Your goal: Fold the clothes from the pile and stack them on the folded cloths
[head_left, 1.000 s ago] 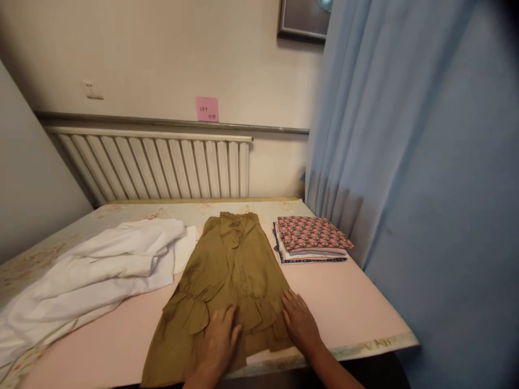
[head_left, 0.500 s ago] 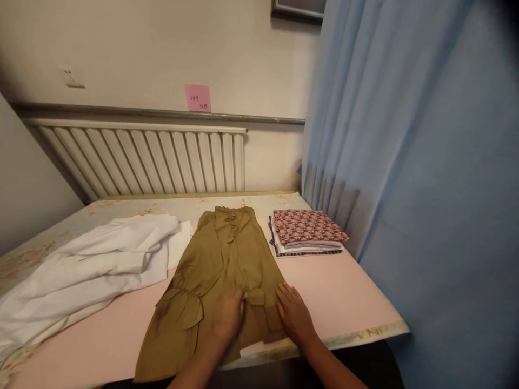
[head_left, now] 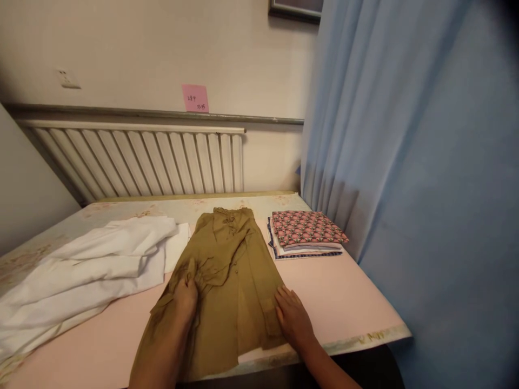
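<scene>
An olive-brown garment (head_left: 227, 324) lies spread on the pink-covered surface, its narrow end with a tie facing the wall. At its left side, my left hand (head_left: 185, 302) is closed on a bunched, gathered part that looks like the garment's sleeve. That bunch lies across the upper left of the front. My right hand (head_left: 292, 316) rests flat on the lower right edge, fingers stretched out and pressing the cloth. Small buttons show down the middle of the front.
Crumpled white cloth (head_left: 97, 265) lies to the left. A folded stack with a red patterned cloth (head_left: 306, 227) on top sits at the right. Beyond are a radiator (head_left: 154, 162) and a pink note (head_left: 195, 98); a blue curtain (head_left: 425, 189) hangs along the right side.
My left hand has moved left from the middle of the garment, taking the gathered sleeve part with it and baring the lower front. My right hand has stayed on the right edge.
</scene>
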Demonstrator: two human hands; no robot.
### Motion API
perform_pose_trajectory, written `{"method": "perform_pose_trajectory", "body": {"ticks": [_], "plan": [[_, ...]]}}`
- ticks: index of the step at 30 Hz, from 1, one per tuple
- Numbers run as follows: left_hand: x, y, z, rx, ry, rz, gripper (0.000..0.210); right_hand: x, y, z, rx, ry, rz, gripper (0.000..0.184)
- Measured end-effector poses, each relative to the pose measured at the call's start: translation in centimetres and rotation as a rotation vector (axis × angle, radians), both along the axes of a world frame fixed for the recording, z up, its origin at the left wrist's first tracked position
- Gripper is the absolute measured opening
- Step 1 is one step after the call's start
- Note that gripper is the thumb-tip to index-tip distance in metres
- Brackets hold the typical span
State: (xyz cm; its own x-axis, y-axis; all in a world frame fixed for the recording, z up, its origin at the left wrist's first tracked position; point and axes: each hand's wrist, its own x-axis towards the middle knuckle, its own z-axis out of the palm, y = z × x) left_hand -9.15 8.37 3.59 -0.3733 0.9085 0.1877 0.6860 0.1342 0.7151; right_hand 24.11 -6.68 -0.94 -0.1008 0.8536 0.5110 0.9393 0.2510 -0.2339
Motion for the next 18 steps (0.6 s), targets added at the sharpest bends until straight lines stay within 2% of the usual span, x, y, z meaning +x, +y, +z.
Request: {"method": "perform_pose_trajectory", "body": {"ticks": [5,8,10,14,18], "plan": [[-0.2,-1.5,-2.2,-0.032,0.149,-0.064,0.018,-0.3,-0.8,1.2,0.08,0.05,0.029,0.029],[0.3,-1.5,-2.9,0.009,0.241,-0.128,0.018,-1.7,-1.9,2.3,0.041,0.091,-0.003,0.013],[0.5,-1.4,-3.2,0.03,0.276,-0.153,0.018,-3.0,-2.7,2.5,-0.009,0.094,-0.012,0.009],[0.4,-1.3,-3.6,0.043,0.311,-0.176,0.019,-4.9,-3.5,1.4,-0.094,0.082,-0.029,0.02],[0.2,-1.3,-3.6,0.04,0.337,-0.181,0.019,-5.1,-3.0,-0.2,-0.106,0.029,-0.057,0.018]]}}
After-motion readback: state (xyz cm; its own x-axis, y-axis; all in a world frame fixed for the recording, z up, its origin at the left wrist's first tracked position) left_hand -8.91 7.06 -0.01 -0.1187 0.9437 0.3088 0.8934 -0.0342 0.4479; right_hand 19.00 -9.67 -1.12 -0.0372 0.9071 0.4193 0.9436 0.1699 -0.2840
